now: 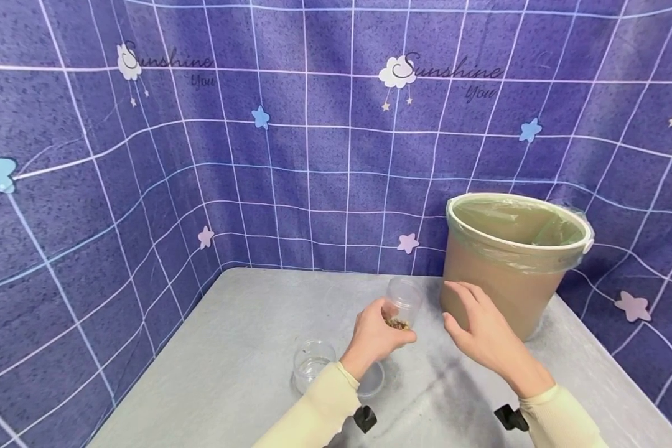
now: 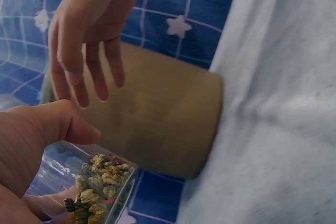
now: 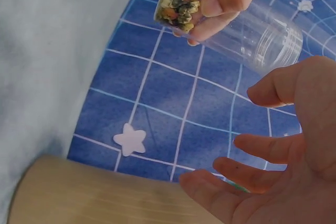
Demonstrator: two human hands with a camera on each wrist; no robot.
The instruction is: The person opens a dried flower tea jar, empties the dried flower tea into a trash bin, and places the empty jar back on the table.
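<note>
A clear jar (image 1: 404, 298) with a threaded, uncovered mouth is gripped low down by my left hand (image 1: 374, 335). Dried flower buds (image 2: 102, 184), yellowish with bits of pink, lie in its bottom; the right wrist view shows the same jar (image 3: 247, 38) from the side. My right hand (image 1: 484, 333) hovers to the right of the jar, holding nothing, its fingers spread and slightly bent. On the table, left of my left wrist, stands a second clear container (image 1: 313, 364). A round clear lid or dish (image 1: 372, 379) lies partly behind my left forearm.
A beige bin (image 1: 501, 286) with a green liner bag stands at the table's right rear, just beyond my right hand. The grey table (image 1: 246, 336) meets a blue gridded curtain (image 1: 325, 149) at the back and sides.
</note>
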